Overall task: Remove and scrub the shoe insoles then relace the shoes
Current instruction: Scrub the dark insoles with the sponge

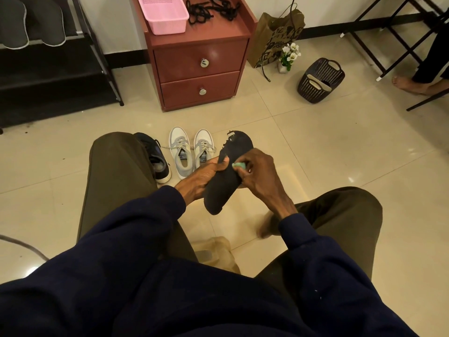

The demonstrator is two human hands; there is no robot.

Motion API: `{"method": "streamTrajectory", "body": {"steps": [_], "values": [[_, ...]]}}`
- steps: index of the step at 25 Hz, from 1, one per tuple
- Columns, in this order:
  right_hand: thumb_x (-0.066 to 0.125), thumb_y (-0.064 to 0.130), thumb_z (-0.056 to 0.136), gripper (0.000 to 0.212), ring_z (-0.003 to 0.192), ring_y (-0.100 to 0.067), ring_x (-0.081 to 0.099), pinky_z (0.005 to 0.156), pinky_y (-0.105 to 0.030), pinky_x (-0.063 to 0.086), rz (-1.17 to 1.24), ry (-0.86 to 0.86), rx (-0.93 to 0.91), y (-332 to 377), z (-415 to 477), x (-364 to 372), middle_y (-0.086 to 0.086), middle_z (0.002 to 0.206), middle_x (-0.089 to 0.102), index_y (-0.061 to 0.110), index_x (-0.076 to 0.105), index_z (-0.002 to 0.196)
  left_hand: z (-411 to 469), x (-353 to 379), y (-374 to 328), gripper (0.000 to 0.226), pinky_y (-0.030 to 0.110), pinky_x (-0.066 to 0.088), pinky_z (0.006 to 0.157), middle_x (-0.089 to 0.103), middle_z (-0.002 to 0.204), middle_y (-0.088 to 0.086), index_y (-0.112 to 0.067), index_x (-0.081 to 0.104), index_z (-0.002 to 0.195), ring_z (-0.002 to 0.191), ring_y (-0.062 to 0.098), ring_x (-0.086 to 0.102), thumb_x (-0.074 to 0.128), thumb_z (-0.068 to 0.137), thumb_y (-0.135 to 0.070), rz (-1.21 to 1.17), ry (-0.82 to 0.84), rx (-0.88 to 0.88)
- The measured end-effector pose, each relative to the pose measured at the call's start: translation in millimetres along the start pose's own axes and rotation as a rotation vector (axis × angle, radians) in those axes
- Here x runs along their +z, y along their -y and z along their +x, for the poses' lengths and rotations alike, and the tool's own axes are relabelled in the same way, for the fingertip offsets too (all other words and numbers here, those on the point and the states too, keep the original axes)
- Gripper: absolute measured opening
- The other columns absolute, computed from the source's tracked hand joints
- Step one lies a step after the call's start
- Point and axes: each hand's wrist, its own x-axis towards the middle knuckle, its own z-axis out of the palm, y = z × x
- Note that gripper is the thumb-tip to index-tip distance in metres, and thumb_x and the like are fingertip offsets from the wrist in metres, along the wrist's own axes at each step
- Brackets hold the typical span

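**While left hand braces, right hand scrubs: insole held between the knees**

Left hand [206, 173] grips the dark insole [223, 188] from the underside at mid-length, thumb over the top face. Likely there to take the scrub pressure. Right hand [255, 171] pinches a small green scrubber [237, 165] pressed to the insole's right edge. Hands are close together, both on the one insole.

Insole is off the floor, heel end toward the body, toe end pointing away. The toe edge is ragged, so strokes there could catch and tear more.

Room: tight on the left, with a dark shoe [155, 161] by the left knee and a laced white pair [181, 154] just beside it. More swing space to the right, toward the right knee.

Black laces [211, 8] sit at the back right corner of the cabinet [199, 62] top, and a pink basket [162, 13] on its left side. Probably parked for relacing, which is not yet started.
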Motion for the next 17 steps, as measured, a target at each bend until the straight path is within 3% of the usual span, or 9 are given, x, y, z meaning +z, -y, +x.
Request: {"method": "streamTrajectory", "body": {"steps": [2,4,7,9,12,15,17], "values": [[0.08,0.015,0.085,0.008,0.074,-0.003,0.055,0.064,-0.013,0.044,0.024,0.146,-0.074,8,-1,1,0.003,0.089,0.064,0.014,0.078,0.093,2,-2,0,0.031,0.032,0.061,0.08,0.072,0.115,0.014,-0.002,0.055,0.136,0.099,0.028,0.071,0.051,0.105,-0.008,-0.004,-0.004,0.005],[0.079,0.014,0.085,0.009,0.076,-0.007,0.055,0.066,-0.016,0.044,-0.044,0.055,-0.042,-2,5,-4,0.0,0.091,0.064,0.013,0.077,0.094,1,-4,0,0.031,0.034,0.062,0.077,0.075,0.11,0.014,0.001,0.054,0.135,0.097,0.029,0.073,0.048,0.104,-0.002,0.016,0.008,-0.003],[0.08,0.016,0.085,0.012,0.081,-0.015,0.061,0.07,-0.031,0.055,-0.128,-0.117,0.106,-26,9,-16,-0.004,0.095,0.066,0.015,0.076,0.096,-9,-1,-2,0.024,0.036,0.063,0.067,0.078,0.097,0.014,0.001,0.057,0.122,0.085,0.029,0.077,0.044,0.103,0.007,0.029,0.043,0.007],[0.081,0.018,0.084,0.013,0.08,-0.009,0.06,0.071,-0.024,0.054,-0.027,-0.083,0.066,-23,5,-15,-0.001,0.096,0.066,0.016,0.078,0.097,-4,-4,-2,0.025,0.033,0.062,0.067,0.079,0.096,0.01,-0.003,0.061,0.118,0.088,0.028,0.076,0.051,0.099,0.009,0.093,0.004,0.039],[0.082,0.013,0.083,0.014,0.078,0.0,0.059,0.07,-0.01,0.049,0.077,0.054,-0.044,-7,1,-8,0.002,0.095,0.065,0.014,0.08,0.097,3,-9,-2,0.038,0.035,0.061,0.08,0.076,0.107,0.011,-0.005,0.062,0.126,0.106,0.033,0.069,0.064,0.091,0.009,0.175,-0.043,0.054],[0.081,0.013,0.084,0.01,0.076,-0.008,0.06,0.069,-0.026,0.057,-0.025,-0.032,0.03,-13,6,-10,-0.001,0.093,0.067,0.013,0.077,0.093,-3,-4,0,0.038,0.038,0.063,0.072,0.077,0.103,0.012,-0.005,0.06,0.123,0.096,0.033,0.074,0.059,0.091,0.017,0.143,0.005,0.017],[0.079,0.014,0.085,0.009,0.078,-0.013,0.061,0.069,-0.037,0.058,-0.085,-0.12,0.116,-20,9,-14,-0.002,0.093,0.066,0.014,0.076,0.092,-7,0,2,0.045,0.047,0.064,0.074,0.074,0.112,0.019,-0.001,0.055,0.129,0.096,0.038,0.075,0.053,0.09,0.023,0.085,0.068,-0.001]]}}
